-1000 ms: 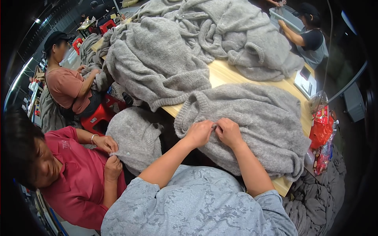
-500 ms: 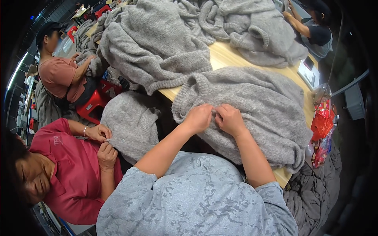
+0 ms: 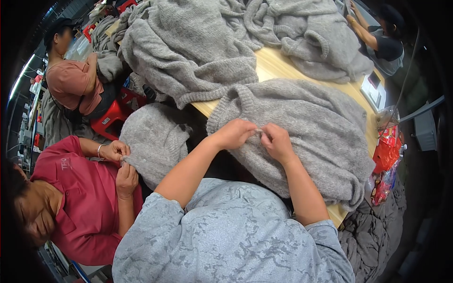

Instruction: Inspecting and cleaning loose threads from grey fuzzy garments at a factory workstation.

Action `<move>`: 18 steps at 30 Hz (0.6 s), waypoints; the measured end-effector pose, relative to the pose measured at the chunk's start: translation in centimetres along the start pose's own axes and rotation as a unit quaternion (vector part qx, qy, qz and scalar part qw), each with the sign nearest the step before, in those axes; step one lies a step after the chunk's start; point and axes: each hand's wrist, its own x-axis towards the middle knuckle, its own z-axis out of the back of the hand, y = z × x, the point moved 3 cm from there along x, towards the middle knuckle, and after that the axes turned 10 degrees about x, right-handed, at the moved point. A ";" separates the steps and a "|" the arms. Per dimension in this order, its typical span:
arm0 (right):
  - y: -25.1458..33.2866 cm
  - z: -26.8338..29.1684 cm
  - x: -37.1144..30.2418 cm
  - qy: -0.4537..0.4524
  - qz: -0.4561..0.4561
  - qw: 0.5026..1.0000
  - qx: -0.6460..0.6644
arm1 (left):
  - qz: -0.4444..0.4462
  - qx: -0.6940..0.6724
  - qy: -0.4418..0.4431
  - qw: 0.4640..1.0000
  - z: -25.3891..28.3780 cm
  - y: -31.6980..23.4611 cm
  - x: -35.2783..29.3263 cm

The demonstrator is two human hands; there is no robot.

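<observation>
A grey knit sweater [image 3: 311, 118] lies bunched at the near edge of the table, its ribbed band [image 3: 243, 100] at the upper left. Over its left part, my left hand [image 3: 236, 134] is closed in a pinch. My right hand [image 3: 277, 142] pinches just beside it, with a small gap between the two. A tiny tuft of the grey knit shows between my fingertips. Whether it is a loose yarn end or a fold of the fabric, I cannot tell.
Piles of grey knitwear [image 3: 188, 52] cover the far side of the wooden table [image 3: 273, 63]. At my left a person in a red shirt [image 3: 87, 188] handles another grey knit piece [image 3: 153, 141]. A white device [image 3: 373, 90] and red packaging [image 3: 388, 148] are at the right edge.
My hands have drawn slightly apart, the right one moving a little right and down, so the pinched tuft shows between them. The view has shifted slightly.
</observation>
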 end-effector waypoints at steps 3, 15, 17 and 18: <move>-1.5 0.0 -0.4 0.051 -0.273 0.925 0.258 | 0.072 -0.161 0.022 0.984 -0.2 0.4 -0.3; -3.1 -0.6 -0.3 0.107 -0.360 0.861 0.343 | 0.121 -0.363 0.030 0.923 -1.7 1.8 -0.4; -3.0 -0.6 -0.4 0.088 -0.345 0.877 0.324 | 0.133 -0.351 0.049 0.926 -1.7 1.7 -0.4; -2.9 -0.5 -0.4 0.077 -0.337 0.893 0.289 | 0.150 -0.354 0.047 0.922 -1.7 1.7 -0.3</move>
